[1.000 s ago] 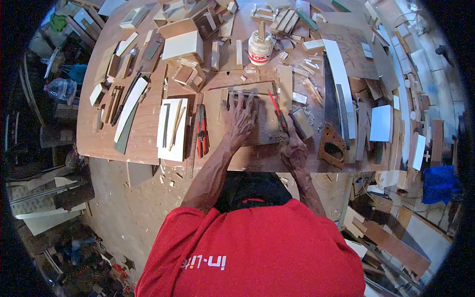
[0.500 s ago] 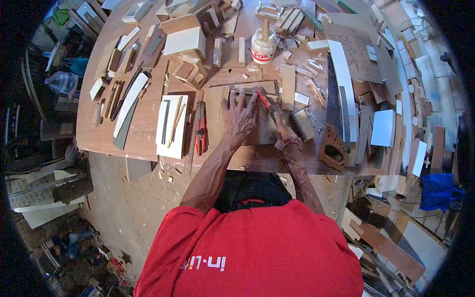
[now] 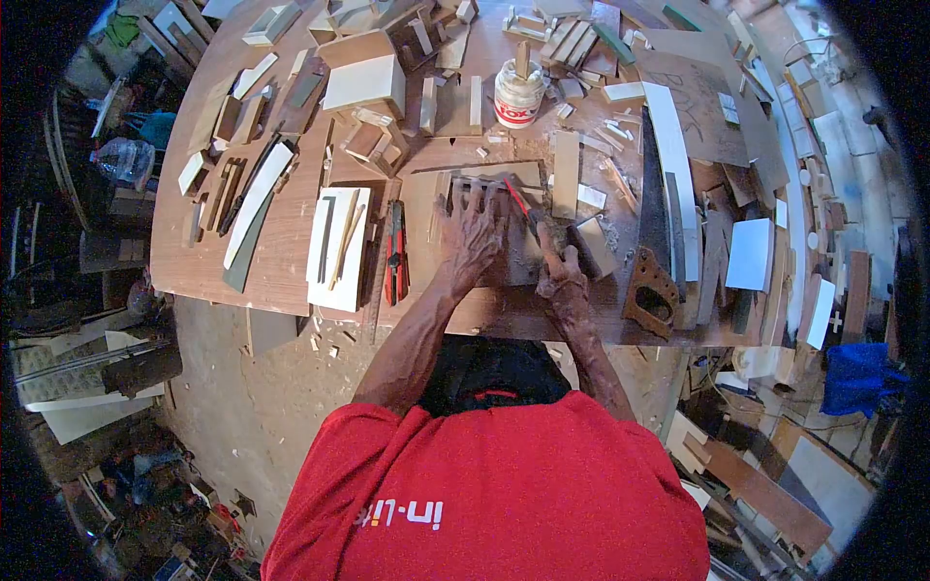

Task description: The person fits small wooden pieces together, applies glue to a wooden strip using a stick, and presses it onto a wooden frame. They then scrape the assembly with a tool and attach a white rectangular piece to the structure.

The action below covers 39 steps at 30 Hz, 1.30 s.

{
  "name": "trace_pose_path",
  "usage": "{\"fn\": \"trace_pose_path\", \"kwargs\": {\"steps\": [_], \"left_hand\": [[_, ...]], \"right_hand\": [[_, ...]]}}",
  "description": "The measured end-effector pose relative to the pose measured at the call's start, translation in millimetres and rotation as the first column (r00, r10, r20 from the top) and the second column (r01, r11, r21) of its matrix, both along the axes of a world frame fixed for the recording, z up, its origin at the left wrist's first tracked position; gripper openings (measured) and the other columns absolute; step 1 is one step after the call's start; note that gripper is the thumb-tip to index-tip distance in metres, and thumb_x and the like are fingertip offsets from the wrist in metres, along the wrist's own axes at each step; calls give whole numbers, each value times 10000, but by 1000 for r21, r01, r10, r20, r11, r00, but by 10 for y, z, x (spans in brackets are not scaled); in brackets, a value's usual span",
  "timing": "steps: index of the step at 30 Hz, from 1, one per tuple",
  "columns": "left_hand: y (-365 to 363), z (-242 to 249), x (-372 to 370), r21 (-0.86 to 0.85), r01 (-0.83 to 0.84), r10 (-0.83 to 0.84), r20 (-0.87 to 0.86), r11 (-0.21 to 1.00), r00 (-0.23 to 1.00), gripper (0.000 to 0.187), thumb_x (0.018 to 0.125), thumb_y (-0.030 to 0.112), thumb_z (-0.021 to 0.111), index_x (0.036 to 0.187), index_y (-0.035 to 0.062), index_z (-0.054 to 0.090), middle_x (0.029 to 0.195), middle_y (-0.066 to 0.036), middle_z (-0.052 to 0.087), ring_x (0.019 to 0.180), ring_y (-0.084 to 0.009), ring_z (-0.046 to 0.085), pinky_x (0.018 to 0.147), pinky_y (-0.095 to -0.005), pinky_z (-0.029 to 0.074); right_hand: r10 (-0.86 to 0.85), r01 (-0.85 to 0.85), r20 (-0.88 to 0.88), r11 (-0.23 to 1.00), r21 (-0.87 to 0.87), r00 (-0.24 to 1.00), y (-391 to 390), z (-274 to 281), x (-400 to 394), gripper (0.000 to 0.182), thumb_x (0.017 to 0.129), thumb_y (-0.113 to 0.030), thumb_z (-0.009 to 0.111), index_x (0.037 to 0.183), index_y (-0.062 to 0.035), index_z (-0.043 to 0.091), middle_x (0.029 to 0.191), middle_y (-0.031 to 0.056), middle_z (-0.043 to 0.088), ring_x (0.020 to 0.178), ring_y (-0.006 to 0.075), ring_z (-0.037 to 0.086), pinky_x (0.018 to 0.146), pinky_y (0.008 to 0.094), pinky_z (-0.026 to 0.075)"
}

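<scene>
My left hand [image 3: 472, 237] lies with spread fingers on a brown board [image 3: 422, 208], its fingertips at a thin dark strip near the board's upper part. In my right hand [image 3: 562, 269] is a red cutting tool [image 3: 519, 200], slanting up and left so that its tip is close to my left fingertips. A red and black cutter [image 3: 394, 254] lies left of the board, beside white pieces with thin sticks [image 3: 338, 248]. Just right of the red tool stands a light wooden strip [image 3: 566, 174].
A glue jar [image 3: 518, 95] with a stick in it stands beyond the board. An open wooden box [image 3: 364, 85] is at its left. A handsaw's wooden handle [image 3: 652, 295] lies near the table's right front edge. Scraps and long strips lie around.
The whole view has shifted slightly. My left fingers look a little more spread, and the red tool's tip stays close to them.
</scene>
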<state>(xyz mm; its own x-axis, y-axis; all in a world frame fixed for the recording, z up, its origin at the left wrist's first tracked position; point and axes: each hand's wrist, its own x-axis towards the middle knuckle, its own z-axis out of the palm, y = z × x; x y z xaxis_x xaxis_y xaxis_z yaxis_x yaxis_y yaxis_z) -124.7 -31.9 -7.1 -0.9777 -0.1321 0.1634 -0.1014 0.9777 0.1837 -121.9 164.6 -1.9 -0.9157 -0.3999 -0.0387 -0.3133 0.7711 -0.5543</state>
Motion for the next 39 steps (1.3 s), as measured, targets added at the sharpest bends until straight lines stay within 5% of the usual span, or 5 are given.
{"fn": "trace_pose_path", "kwargs": {"steps": [12,23,39], "left_hand": [[-57,38,19,-15,19,-18,78,1000,997,600,808,279,565,1349,49,446,1414,-150,389,1337,-356,327,1035,-604,278],[-70,69,46,-26,54,-52,57,998,997,727,742,313,663,1416,241,398,1415,-147,374,1337,-372,325,1030,-624,284],[-23,49,-12,-7,-1,2,72,1000,997,678,786,314,612,1418,218,387,1394,-156,389,1310,-386,347,1017,-622,275]], "right_hand": [[-1,7,-99,998,66,995,-32,59,21,685,824,-50,560,1440,-294,389,939,216,506,752,435,590,605,500,498],[-1,1,-43,1000,12,999,8,68,-31,652,872,-52,521,1454,-302,365,874,209,494,748,412,588,622,485,491],[18,-18,-16,1000,1,1000,63,115,-54,701,831,-18,534,1438,-336,387,907,207,494,779,428,574,663,489,489]]}}
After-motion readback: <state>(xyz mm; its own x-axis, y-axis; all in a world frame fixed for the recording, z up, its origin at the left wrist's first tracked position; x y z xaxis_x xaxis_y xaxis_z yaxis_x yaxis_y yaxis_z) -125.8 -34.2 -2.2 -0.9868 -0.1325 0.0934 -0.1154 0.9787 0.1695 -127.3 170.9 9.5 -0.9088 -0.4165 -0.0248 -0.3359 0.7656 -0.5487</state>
